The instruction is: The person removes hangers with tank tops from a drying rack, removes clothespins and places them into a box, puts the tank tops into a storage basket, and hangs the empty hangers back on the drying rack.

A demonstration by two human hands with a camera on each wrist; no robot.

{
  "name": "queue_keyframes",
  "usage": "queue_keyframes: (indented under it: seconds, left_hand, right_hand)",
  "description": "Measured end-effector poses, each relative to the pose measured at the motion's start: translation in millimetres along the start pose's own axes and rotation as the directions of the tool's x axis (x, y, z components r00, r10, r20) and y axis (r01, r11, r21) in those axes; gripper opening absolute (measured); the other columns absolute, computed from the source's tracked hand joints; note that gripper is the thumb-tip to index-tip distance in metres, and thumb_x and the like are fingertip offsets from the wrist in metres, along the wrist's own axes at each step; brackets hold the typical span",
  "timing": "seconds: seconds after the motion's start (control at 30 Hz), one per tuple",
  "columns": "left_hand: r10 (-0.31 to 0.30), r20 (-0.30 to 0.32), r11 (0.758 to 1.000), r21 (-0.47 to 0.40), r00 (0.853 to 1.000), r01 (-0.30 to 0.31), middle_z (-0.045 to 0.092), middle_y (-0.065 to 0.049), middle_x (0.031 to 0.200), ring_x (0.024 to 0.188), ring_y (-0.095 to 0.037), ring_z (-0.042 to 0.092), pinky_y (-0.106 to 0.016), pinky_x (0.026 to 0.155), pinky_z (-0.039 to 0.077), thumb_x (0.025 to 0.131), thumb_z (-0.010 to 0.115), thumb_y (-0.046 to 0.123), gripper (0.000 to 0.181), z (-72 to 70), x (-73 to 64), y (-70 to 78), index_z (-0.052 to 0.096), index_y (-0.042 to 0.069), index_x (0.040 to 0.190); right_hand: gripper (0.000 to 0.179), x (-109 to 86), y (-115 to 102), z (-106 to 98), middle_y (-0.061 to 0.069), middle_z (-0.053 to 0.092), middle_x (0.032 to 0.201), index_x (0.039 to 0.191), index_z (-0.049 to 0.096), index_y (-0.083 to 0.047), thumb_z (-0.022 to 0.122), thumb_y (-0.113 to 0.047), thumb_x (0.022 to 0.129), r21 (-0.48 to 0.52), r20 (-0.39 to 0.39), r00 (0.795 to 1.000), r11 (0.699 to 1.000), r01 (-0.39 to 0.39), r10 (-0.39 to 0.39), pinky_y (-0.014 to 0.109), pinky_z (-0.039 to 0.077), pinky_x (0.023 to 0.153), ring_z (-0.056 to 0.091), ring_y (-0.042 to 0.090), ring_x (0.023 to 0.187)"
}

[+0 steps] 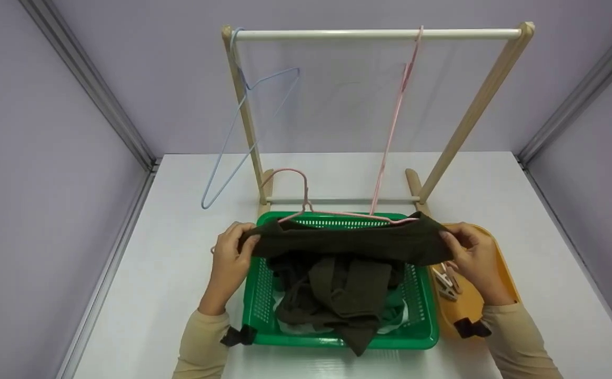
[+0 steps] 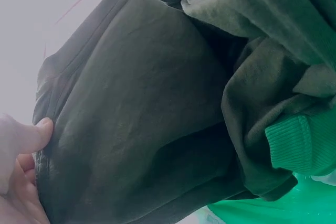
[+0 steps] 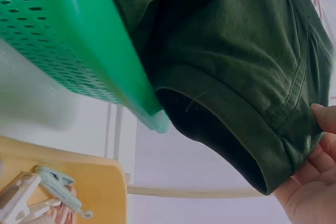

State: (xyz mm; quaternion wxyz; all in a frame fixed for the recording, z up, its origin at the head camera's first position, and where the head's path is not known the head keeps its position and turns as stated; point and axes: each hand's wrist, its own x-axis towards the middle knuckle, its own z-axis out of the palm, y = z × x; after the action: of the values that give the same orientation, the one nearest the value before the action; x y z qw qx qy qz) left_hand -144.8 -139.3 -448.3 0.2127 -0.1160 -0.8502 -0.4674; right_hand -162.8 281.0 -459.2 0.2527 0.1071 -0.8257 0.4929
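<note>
Both hands hold a dark green short-sleeved shirt (image 1: 337,246) stretched sideways above a green basket (image 1: 427,329). My left hand (image 1: 230,257) pinches one end of it between thumb and fingers. At the other end my right hand (image 1: 478,259) pinches the cloth, close beside a hemmed sleeve opening (image 3: 226,111). A pink hanger (image 1: 306,192) sits in the shirt, its hook standing up left of the middle and its lower part hidden by the cloth. Below, more dark clothes lie heaped in the basket, with a green ribbed cuff (image 2: 294,142) among them.
Behind the basket stands a rack with a white bar (image 1: 332,35) and wooden legs. A blue hanger (image 1: 274,77) hangs at its left end, another pink hanger (image 1: 394,123) toward the right. Under my right arm is a yellow tray (image 1: 469,302) with several clothespins (image 1: 445,288).
</note>
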Motion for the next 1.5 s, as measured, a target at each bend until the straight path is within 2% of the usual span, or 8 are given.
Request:
queue_keyframes:
  seconds: [0.1,0.37,0.57,0.73,0.97,1.2,1.43,1.5]
  left_hand:
    - [0.014,-0.032,1.000,-0.002,0.999,-0.014,0.064,-0.008,0.087,0.074,-0.009,0.054,-0.025,0.073,0.045,0.094,0.061,0.008,0.009,0.9,1.0,0.6,0.065,0.002,0.099]
    - [-0.019,-0.097,1.000,-0.020,0.995,0.017,0.064,-0.011,0.092,0.085,-0.022,0.057,-0.039,0.094,0.036,0.094,0.060,0.008,0.010,3.0,1.4,4.3,0.064,0.001,0.100]
    - [-0.035,-0.148,0.999,-0.029,0.988,0.031,0.065,-0.011,0.091,0.082,-0.014,0.057,-0.025,0.083,0.043,0.094,0.060,0.006,0.009,2.4,2.3,6.7,0.064,-0.001,0.098]
    - [-0.097,-0.169,0.992,-0.095,0.981,0.082,0.063,-0.012,0.095,0.081,-0.005,0.053,-0.016,0.071,0.045,0.095,0.058,0.006,0.010,1.4,4.2,10.5,0.063,-0.002,0.100]
    - [-0.068,-0.118,0.996,-0.062,0.991,0.061,0.060,-0.010,0.091,0.075,-0.006,0.047,-0.019,0.067,0.042,0.096,0.058,0.009,0.010,-2.1,5.5,13.4,0.063,0.001,0.101]
    - [-0.044,-0.101,0.998,-0.040,0.994,0.040,0.063,-0.009,0.091,0.081,-0.007,0.049,-0.024,0.077,0.040,0.094,0.061,0.008,0.009,-2.0,3.9,11.0,0.064,0.001,0.100]
    - [-0.039,-0.085,0.999,-0.012,0.996,0.038,0.066,-0.009,0.095,0.084,-0.012,0.054,-0.028,0.080,0.040,0.094,0.061,0.010,0.010,-1.2,3.1,8.7,0.065,0.003,0.100]
    - [-0.035,-0.074,0.999,-0.007,0.997,0.035,0.066,-0.009,0.094,0.083,-0.013,0.055,-0.029,0.082,0.039,0.094,0.061,0.010,0.010,-1.0,2.9,8.1,0.065,0.003,0.101]
  right_hand:
    - [0.006,-0.6,2.9,-1.0,-0.025,0.058,0.075,0.081,0.067,0.009,0.064,0.013,0.083,-0.014,-0.002,1.000,1.000,-0.019,0.019,0.004,0.044,0.059,0.053,-0.009,0.062]
    - [0.007,2.4,2.6,-1.5,-0.026,0.055,0.068,0.082,0.068,0.008,0.065,0.005,0.087,-0.052,-0.003,0.983,0.982,-0.183,0.183,0.007,0.043,0.057,0.050,-0.007,0.059]
    - [0.009,-0.3,5.6,-0.9,-0.025,0.054,0.067,0.085,0.067,0.008,0.064,0.001,0.090,-0.069,0.062,0.959,0.960,-0.272,0.276,0.009,0.044,0.057,0.050,-0.005,0.060]
    - [0.007,-4.1,5.8,3.8,-0.016,0.060,0.069,0.084,0.069,0.003,0.066,-0.001,0.089,-0.086,0.128,0.954,0.962,-0.260,0.270,0.011,0.044,0.058,0.050,-0.003,0.061]
    - [0.008,-10.5,-6.6,10.1,0.009,0.068,0.078,0.086,0.070,0.000,0.066,-0.006,0.090,-0.147,0.203,0.935,0.953,-0.266,0.293,0.014,0.046,0.061,0.049,0.000,0.063]
    - [0.006,-15.7,-14.0,19.7,0.007,0.065,0.074,0.083,0.069,-0.001,0.066,-0.002,0.089,-0.061,0.311,0.930,0.981,-0.186,0.195,0.014,0.047,0.061,0.049,0.000,0.063]
    - [0.016,-19.2,-22.1,14.3,0.013,0.073,0.092,0.101,0.074,-0.004,0.062,-0.012,0.094,-0.062,0.561,0.817,0.991,-0.121,0.135,0.012,0.051,0.076,0.060,-0.006,0.080]
    - [0.018,-19.3,-23.9,13.0,0.013,0.074,0.093,0.101,0.074,-0.004,0.061,-0.014,0.095,-0.073,0.590,0.799,0.993,-0.092,0.117,0.013,0.052,0.078,0.061,-0.006,0.082]
